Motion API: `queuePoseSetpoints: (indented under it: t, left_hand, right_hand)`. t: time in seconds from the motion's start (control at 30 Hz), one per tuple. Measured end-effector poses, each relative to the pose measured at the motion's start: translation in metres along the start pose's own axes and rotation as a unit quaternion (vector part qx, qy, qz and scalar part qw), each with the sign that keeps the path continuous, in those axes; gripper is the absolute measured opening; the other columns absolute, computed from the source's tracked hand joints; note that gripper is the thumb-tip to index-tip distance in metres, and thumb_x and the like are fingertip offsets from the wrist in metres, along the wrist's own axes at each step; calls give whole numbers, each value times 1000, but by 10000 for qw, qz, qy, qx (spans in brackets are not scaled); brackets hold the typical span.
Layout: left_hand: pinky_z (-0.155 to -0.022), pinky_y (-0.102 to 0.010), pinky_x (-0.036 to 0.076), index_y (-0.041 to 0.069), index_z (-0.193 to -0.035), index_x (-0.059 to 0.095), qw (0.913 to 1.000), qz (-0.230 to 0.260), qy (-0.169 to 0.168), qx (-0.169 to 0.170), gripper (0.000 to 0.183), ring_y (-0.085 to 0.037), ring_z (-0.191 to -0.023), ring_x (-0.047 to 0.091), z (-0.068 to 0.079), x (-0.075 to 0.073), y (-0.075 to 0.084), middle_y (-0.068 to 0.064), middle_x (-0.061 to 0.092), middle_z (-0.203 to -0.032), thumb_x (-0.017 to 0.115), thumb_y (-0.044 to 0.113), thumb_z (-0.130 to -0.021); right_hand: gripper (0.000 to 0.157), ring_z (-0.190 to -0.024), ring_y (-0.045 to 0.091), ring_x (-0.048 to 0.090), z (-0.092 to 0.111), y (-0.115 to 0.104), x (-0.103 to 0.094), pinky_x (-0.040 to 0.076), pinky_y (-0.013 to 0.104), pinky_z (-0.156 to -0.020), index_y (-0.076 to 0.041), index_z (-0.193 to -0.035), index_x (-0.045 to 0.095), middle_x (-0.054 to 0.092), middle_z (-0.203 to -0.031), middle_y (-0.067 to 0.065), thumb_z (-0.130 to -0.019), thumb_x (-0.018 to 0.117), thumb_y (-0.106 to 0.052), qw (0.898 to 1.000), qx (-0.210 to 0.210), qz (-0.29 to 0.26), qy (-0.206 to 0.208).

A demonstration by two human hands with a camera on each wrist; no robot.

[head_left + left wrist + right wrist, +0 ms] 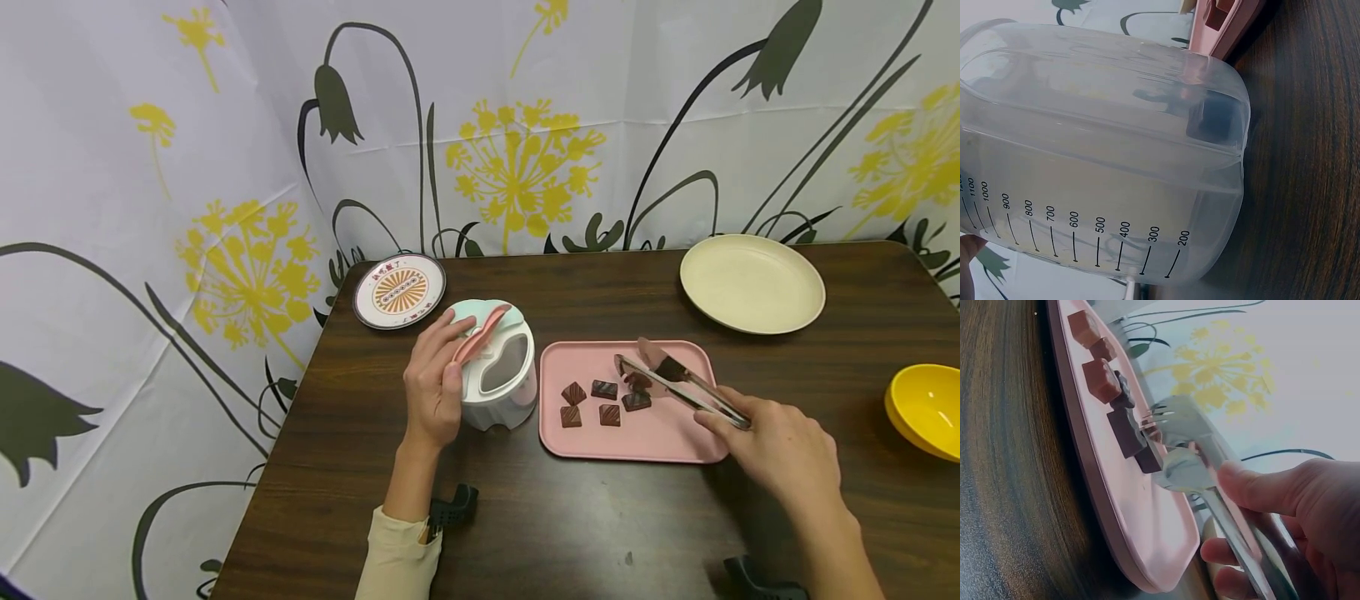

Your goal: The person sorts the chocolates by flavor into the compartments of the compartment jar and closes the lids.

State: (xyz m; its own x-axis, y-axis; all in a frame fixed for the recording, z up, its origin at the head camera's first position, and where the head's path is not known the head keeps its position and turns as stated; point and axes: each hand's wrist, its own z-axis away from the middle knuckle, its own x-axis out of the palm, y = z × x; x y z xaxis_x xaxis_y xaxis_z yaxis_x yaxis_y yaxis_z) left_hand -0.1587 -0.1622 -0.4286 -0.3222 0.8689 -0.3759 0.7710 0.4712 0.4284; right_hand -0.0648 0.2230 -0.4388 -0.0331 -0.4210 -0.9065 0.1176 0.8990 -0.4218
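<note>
My left hand (433, 379) holds the raised pink flap (480, 335) on the lid of a clear storage container (501, 400), thumb in front and fingers behind. In the left wrist view the container (1104, 162) shows printed measuring marks and a dark piece (1215, 117) low in one section. My right hand (787, 450) grips metal tongs (1210, 487) with one fork-like end and one spoon-like end. The tong ends stand apart, close over the chocolates (610, 414) at the right of the group. Several brown and dark chocolates lie on a pink tray (675, 437).
A white plate with an orange pattern (400, 292) lies at the back left. Towards the back right is a cream plate (752, 283). A yellow bowl (926, 408) stands at the right. Behind the wooden table (555, 533) hangs a flowered curtain (525, 67).
</note>
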Motion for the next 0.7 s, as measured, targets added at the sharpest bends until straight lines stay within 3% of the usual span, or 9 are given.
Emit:
queuePoseSetpoints:
  t: [0.27,0.47,0.7]
  left_hand:
    - [-107,-53,35,1,-101,74,10000,13,-22,-12,51,-39,-125,52,0,0,0,-13,67,-119,33,30,-94]
    - [-108,-51,35,1,-102,74,10000,18,-26,-29,51,-38,-125,51,0,0,0,-13,67,-119,33,30,-94]
    - [-108,-51,35,1,-101,74,10000,32,-14,-17,50,-39,-125,51,0,0,-1,-13,67,-119,33,29,-94]
  right_hand:
    - [73,-87,52,60,-2,-3,0,42,57,-57,-13,-130,65,64,-109,32,-81,62,-67,10000,-17,9,84]
    - [75,-85,50,61,0,-4,-1,42,57,-57,-12,-131,64,66,-106,29,-80,63,-68,10000,-19,14,-46]
    - [81,-91,53,59,1,-3,-5,43,58,-59,-13,-136,60,62,-116,31,-79,60,-72,9993,22,102,-371]
